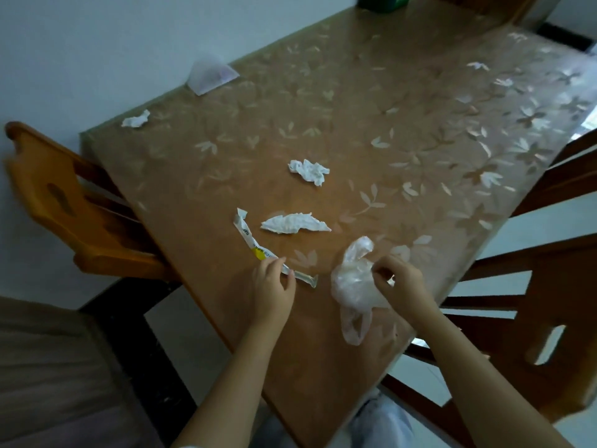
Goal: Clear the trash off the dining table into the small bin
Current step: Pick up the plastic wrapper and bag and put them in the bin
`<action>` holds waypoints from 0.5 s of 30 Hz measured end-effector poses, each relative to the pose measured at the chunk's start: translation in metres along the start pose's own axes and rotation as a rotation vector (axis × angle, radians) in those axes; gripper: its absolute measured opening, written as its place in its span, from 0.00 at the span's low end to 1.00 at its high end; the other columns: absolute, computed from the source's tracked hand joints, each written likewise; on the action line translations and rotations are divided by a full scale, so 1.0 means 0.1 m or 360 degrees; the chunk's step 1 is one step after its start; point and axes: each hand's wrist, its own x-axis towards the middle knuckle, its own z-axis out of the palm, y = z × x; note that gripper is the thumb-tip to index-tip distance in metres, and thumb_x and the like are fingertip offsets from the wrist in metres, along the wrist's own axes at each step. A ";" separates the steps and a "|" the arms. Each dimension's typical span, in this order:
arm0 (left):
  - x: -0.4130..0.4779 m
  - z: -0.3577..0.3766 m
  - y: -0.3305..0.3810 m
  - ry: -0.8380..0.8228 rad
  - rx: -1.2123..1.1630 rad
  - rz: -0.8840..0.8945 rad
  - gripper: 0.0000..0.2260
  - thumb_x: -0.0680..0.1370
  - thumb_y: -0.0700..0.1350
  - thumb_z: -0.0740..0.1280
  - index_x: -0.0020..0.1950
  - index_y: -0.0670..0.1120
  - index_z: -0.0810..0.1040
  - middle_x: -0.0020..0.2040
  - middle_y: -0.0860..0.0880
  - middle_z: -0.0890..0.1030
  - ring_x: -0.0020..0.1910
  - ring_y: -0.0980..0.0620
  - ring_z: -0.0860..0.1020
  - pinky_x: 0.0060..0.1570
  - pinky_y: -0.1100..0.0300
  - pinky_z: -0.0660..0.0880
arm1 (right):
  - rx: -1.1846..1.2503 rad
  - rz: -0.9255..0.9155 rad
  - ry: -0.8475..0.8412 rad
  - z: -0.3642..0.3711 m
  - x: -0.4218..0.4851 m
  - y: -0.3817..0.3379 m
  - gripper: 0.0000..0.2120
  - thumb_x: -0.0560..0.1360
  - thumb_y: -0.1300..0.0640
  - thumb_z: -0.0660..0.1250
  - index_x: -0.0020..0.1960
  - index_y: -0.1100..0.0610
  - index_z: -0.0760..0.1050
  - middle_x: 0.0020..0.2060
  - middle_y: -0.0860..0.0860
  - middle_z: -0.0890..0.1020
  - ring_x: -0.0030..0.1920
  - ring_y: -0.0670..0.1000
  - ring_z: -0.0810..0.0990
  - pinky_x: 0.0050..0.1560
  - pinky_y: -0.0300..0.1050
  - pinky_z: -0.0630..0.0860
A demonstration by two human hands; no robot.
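One counter [226,150] carries all the trash we log. Near its front edge our right hand [399,282] pinches a clear plastic bag [352,286]. Left of the bag, our left hand [273,286] pinches a long wrapper [248,239]. Beyond the bag lie two crumpled tissues [295,223] [309,171]; a third [136,119] sits far left.

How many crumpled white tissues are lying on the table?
3. One crumpled tissue lies near the far left corner, one mid-table, and one flattened tissue beside the long wrapper. The plastic bag may hide more.
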 end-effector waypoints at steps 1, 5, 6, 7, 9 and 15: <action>0.05 0.04 -0.03 -0.0044 0.0015 0.0039 0.12 0.73 0.38 0.68 0.56 0.38 0.78 0.55 0.39 0.78 0.55 0.40 0.75 0.52 0.49 0.71 | 0.0001 0.0023 0.0063 -0.03 -0.01 0.00 0.05 0.69 0.65 0.66 0.39 0.56 0.75 0.35 0.50 0.78 0.37 0.49 0.75 0.38 0.41 0.72; 0.18 0.14 -0.13 -0.0217 0.0123 0.0067 0.12 0.74 0.40 0.67 0.57 0.40 0.78 0.58 0.41 0.77 0.58 0.42 0.72 0.56 0.50 0.68 | 0.0068 0.0058 0.0245 -0.14 -0.10 -0.09 0.06 0.69 0.68 0.67 0.38 0.58 0.75 0.34 0.52 0.78 0.36 0.48 0.74 0.37 0.33 0.69; 0.19 0.14 -0.15 -0.0230 0.0162 0.0078 0.11 0.74 0.40 0.68 0.56 0.41 0.79 0.58 0.43 0.77 0.58 0.43 0.71 0.56 0.50 0.68 | 0.0094 0.0066 0.0268 -0.15 -0.12 -0.11 0.07 0.69 0.68 0.67 0.38 0.58 0.74 0.34 0.52 0.78 0.36 0.47 0.74 0.37 0.31 0.68; 0.20 0.15 -0.17 -0.0235 0.0199 0.0095 0.11 0.74 0.41 0.68 0.55 0.42 0.79 0.57 0.43 0.77 0.57 0.43 0.71 0.55 0.51 0.68 | 0.0115 0.0075 0.0289 -0.15 -0.15 -0.13 0.07 0.69 0.69 0.66 0.38 0.57 0.74 0.34 0.51 0.77 0.36 0.45 0.73 0.37 0.30 0.68; 0.20 0.14 -0.21 -0.0234 0.0253 0.0147 0.10 0.73 0.41 0.69 0.53 0.42 0.80 0.54 0.44 0.78 0.54 0.43 0.72 0.51 0.52 0.69 | 0.0131 0.0092 0.0322 -0.14 -0.19 -0.15 0.08 0.69 0.68 0.66 0.37 0.56 0.74 0.34 0.50 0.77 0.36 0.44 0.73 0.37 0.29 0.68; 0.09 0.13 -0.31 -0.0188 0.0176 0.0224 0.05 0.68 0.35 0.73 0.42 0.40 0.82 0.42 0.43 0.79 0.43 0.42 0.75 0.40 0.54 0.71 | 0.0122 0.0093 0.0360 -0.12 -0.32 -0.16 0.06 0.69 0.68 0.66 0.37 0.58 0.74 0.34 0.51 0.78 0.36 0.48 0.74 0.39 0.40 0.71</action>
